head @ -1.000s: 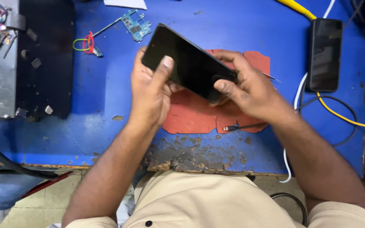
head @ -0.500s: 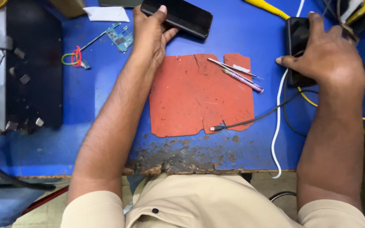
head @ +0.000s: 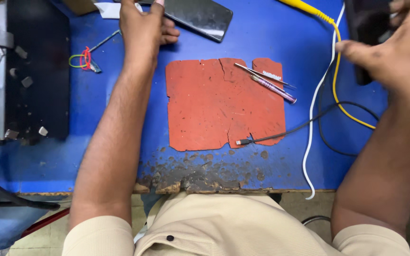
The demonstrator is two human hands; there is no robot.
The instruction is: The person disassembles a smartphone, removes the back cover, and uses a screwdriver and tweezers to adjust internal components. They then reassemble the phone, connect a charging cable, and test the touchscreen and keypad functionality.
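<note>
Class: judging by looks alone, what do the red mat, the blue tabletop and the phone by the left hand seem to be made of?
Red mat: likely rubber or silicone; matte, torn, ragged edges.
Blue tabletop: probably painted wood; coating chipped and dark along the front edge.
Phone at the left hand: glossy black face, apparently glass, showing reflections.

Black phone (head: 200, 16) lying flat, screen up, at twelve o'clock of the blue bench; second dark phone (head: 364, 28) at two o'clock, partly hidden.

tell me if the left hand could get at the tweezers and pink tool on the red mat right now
Probably yes. The tweezers and pink tool lie uncovered on the red mat, nothing over them. The left hand rests by the black phone, and would only need to swing across.
</note>
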